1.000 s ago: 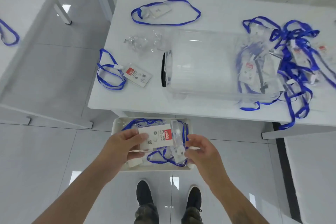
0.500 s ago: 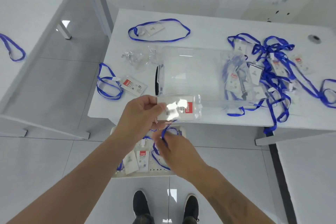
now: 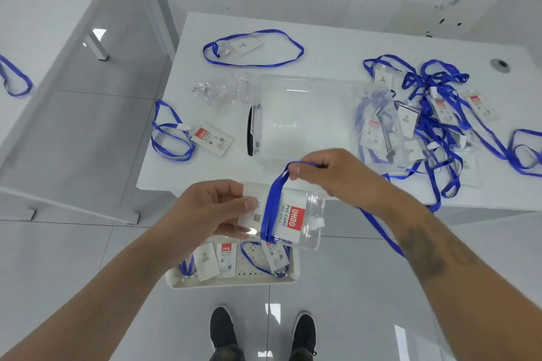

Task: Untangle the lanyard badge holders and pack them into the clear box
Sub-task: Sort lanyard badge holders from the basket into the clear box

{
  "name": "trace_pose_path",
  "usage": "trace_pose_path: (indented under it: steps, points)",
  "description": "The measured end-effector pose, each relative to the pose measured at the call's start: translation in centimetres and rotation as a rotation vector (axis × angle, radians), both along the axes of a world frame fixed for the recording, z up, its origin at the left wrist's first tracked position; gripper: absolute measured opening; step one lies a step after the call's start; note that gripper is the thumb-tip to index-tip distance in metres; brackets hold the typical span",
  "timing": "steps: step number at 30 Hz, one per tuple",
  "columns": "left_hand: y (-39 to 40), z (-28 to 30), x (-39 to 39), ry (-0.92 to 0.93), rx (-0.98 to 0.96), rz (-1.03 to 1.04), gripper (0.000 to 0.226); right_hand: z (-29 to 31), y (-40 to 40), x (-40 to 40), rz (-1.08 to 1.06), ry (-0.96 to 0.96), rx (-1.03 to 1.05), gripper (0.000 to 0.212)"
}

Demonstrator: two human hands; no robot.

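Two hands work one badge holder (image 3: 281, 215) in the air, before the table's (image 3: 337, 38) near edge. Left hand (image 3: 205, 211) pinches its stiff, slippery plastic side; right hand (image 3: 331, 173) pinches the soft blue lanyard (image 3: 271, 202), which is light and likely tangles easily.

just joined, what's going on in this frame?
A person is sorting lanyard badges. The left hand holds a clear badge holder by its edge, while the right hand pinches its blue lanyard, which is draped across it. The clear box lies on the table beside a tangled pile. More badges sit in a white tray on the floor.
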State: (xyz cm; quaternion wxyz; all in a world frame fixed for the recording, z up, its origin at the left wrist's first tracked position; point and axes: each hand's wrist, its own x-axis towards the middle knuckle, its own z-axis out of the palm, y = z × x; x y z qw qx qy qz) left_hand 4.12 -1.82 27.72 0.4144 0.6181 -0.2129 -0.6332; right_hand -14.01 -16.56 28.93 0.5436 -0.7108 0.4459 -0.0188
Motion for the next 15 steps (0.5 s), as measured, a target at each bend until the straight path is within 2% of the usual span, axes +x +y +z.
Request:
trace_pose_path:
  steps: [1,3,5,7,8,10,12,15]
  points:
    - [0.0,0.1,0.0,0.060,-0.009,0.038,0.013,-1.0,0.5,-0.2,-0.030,-0.007,0.082,0.018]
    - [-0.2,0.4,0.0,0.154,-0.020,0.126,0.007,-2.8,2.6,-0.7,-0.005,0.021,0.109,0.032]
    - [-0.7,0.7,-0.3,0.161,-0.022,0.187,0.010,-3.6,5.8,-1.0,0.022,0.004,0.117,0.039]
    - [-1.2,0.8,-0.7,0.049,-0.005,0.226,0.007,-3.3,8.9,-1.2,-0.025,-0.018,0.118,0.037]
    - [-1.4,0.8,-1.1,-0.025,0.009,0.240,0.004,-3.1,10.0,-1.4,-0.011,0.005,0.045,0.035]
    - [-1.5,0.4,-1.6,-0.165,0.025,0.257,0.005,-1.9,11.7,-1.6,0.151,0.135,-0.141,0.041]
    - [-1.5,0.1,-1.8,-0.315,0.020,0.231,0.007,0.3,12.3,-1.5,0.330,0.247,-0.286,0.036]
    - [-0.9,-0.3,-1.9,-0.470,-0.013,0.113,0.007,3.8,10.6,-0.9,0.444,0.354,-0.419,0.032]
